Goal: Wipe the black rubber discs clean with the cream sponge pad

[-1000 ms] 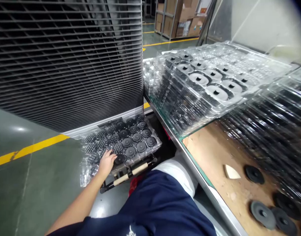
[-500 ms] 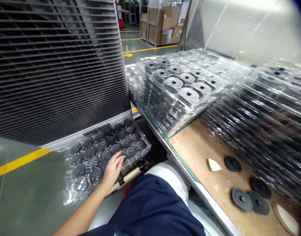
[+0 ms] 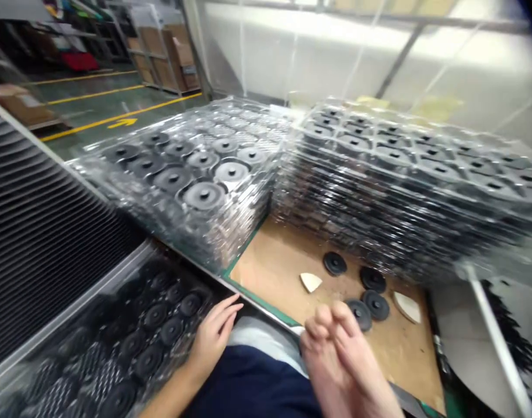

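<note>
My left hand (image 3: 216, 328) is open, its fingers stretched out and together. It holds nothing and hovers by the table's edge, above the right side of a clear plastic tray (image 3: 178, 348) with round black discs (image 3: 170, 331) in its pockets. My right hand (image 3: 335, 354) is blurred, palm up, over the table's front edge. Its fingers are curled in towards the thumb, and no object shows in them. Just beyond it, on the brown tabletop (image 3: 274, 261), lie several loose black discs (image 3: 376, 305), one partly behind my fingers.
Two pale wedge-shaped pieces (image 3: 311, 282) lie on the tabletop. A stack of clear trays with discs (image 3: 205, 194) stands at the back left, a taller stack (image 3: 379, 186) at the back right. A dark ribbed stack (image 3: 39, 232) rises at far left. Shelves with cartons (image 3: 161, 52) stand beyond.
My view has swung right. My left hand has come away from the disc tray to the table's edge, and my right hand has come into view.
</note>
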### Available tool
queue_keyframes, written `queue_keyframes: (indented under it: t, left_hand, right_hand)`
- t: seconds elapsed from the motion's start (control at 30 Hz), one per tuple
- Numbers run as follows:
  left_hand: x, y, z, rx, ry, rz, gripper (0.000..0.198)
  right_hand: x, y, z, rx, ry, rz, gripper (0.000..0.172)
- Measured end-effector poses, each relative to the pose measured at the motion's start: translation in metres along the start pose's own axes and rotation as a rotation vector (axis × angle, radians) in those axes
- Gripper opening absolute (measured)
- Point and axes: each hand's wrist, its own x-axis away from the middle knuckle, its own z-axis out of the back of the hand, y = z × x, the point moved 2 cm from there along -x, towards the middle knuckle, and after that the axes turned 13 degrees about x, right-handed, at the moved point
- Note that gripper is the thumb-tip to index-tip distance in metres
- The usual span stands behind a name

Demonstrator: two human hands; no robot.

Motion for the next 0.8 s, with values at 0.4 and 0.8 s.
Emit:
queue_keyframes:
  t: [0.4,0.8]
  left_hand:
    - [-0.082,0.016,-0.055,0.199,-0.111,-0.117,0.026]
    - [-0.118,0.003,-0.093,0.245,-0.098,-0.011,0.027]
  right_hand:
    - [-0.056,-0.008,0.021,-0.426,0.167,-0.256,0.025]
    - [-0.036,-0.089,0.089,1.383,0.484,0.653,0.020]
